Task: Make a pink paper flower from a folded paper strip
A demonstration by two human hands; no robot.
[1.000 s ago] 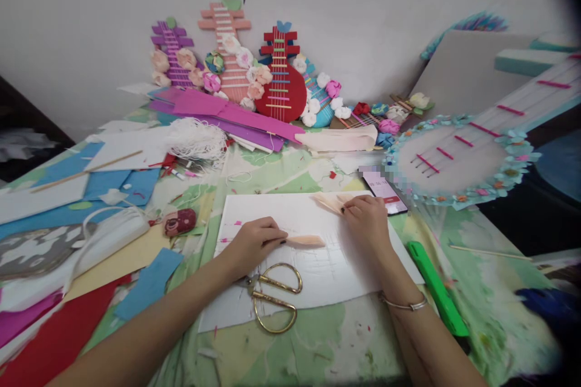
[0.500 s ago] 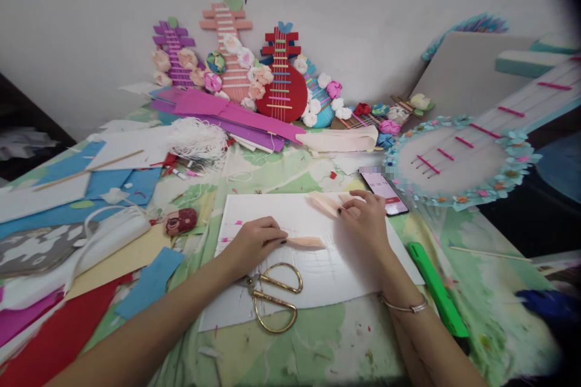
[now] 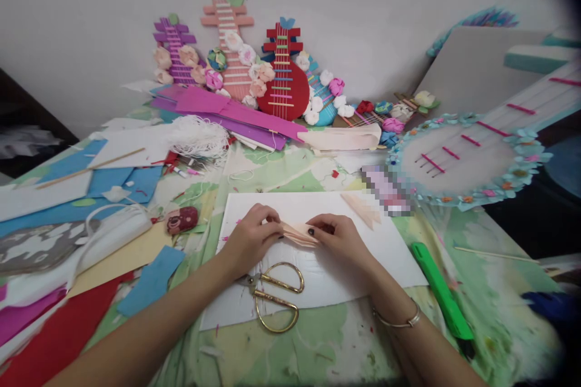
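Both hands meet over a white board (image 3: 363, 272) on the table. Between them is a bundle of peach crepe paper petals (image 3: 299, 233), several layers lying together. My left hand (image 3: 258, 234) pinches its left end. My right hand (image 3: 339, 238) pinches the right end between thumb and fingers. More peach paper pieces (image 3: 362, 208) lie at the board's upper right. Gold-handled scissors (image 3: 276, 297) rest at the board's lower left edge, their blades partly hidden beneath my left wrist.
A green utility knife (image 3: 442, 293) lies right of the board, and a phone (image 3: 388, 190) behind it. White string (image 3: 200, 136) and coloured sheets (image 3: 140, 281) cover the left. Decorated model lutes (image 3: 284, 87) lean on the wall; a larger turquoise-edged one (image 3: 458, 160) stands right.
My right hand has come left and down from the loose peach pieces to the petals at my left hand. It now grips their right end, and the bundle shows several layers.
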